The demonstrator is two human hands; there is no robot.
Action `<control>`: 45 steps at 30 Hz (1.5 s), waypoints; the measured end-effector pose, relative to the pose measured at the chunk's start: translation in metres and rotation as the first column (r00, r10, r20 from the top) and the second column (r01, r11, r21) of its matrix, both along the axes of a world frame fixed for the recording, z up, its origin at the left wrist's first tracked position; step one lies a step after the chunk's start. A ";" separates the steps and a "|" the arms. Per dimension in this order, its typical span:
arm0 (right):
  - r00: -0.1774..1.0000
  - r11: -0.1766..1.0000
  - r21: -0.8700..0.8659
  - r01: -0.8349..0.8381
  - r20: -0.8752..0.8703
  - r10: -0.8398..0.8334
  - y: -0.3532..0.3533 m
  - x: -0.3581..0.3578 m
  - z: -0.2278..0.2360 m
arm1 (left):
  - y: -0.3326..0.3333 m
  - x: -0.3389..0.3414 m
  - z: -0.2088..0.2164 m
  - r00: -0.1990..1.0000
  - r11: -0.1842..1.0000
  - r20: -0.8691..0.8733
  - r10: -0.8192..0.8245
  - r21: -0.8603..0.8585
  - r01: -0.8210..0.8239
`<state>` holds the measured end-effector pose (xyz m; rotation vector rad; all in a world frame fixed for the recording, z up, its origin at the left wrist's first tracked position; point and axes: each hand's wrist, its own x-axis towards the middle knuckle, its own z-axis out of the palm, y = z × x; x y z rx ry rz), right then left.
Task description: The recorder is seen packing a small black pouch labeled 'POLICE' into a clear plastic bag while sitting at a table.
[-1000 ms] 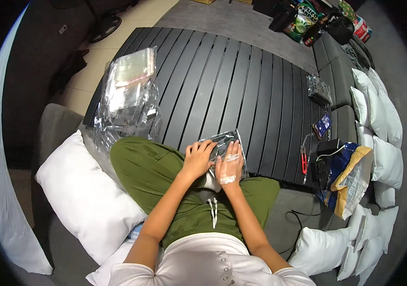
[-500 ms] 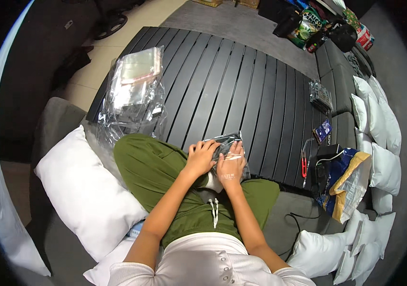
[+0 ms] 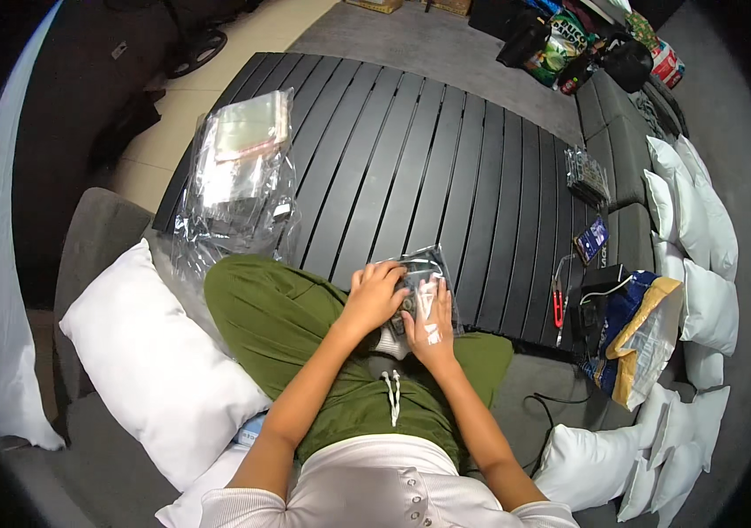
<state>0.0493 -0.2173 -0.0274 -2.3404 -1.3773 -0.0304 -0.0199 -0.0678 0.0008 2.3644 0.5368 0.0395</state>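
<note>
A clear plastic bag (image 3: 433, 257) with a flat dark item (image 3: 409, 297) in it lies at the table's near edge, above my lap. My left hand (image 3: 377, 295) has its fingers bent over the bag's left side and grips it. Shiny film seems to cover part of my right hand (image 3: 431, 326); its fingers stretch forward, flat over the dark item, with the thumb apart to the left. Whether this hand is inside the bag or under a fold, I cannot tell. Glare and my fingers hide the item's exact kind.
Several clear bags (image 3: 239, 180) lie in a pile at the slatted black table's (image 3: 384, 150) left end. At its right stand a stack of wrapped dark items (image 3: 587, 179), a phone-like rectangle (image 3: 591, 239), a red cutter (image 3: 558, 305) and a blue-and-gold bag (image 3: 631, 339). White cushions (image 3: 151, 352) flank me.
My right hand has slid slightly down and outward over the bag. More of the dark item shows between my hands. The left hand stays nearly in place.
</note>
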 end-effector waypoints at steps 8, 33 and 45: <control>0.989 0.971 0.205 -0.123 -0.051 0.136 0.010 0.018 -0.006 | -0.027 0.028 -0.027 0.932 0.997 0.357 0.064 -0.067 -0.043; 0.995 0.995 0.049 0.086 -0.051 -0.083 0.032 0.025 -0.016 | -0.032 0.020 -0.032 0.858 0.947 0.462 0.227 0.101 -0.305; 0.981 0.982 -0.028 0.188 -0.054 -0.189 0.029 0.012 -0.012 | -0.030 0.020 -0.035 0.864 0.951 0.440 0.244 0.066 -0.301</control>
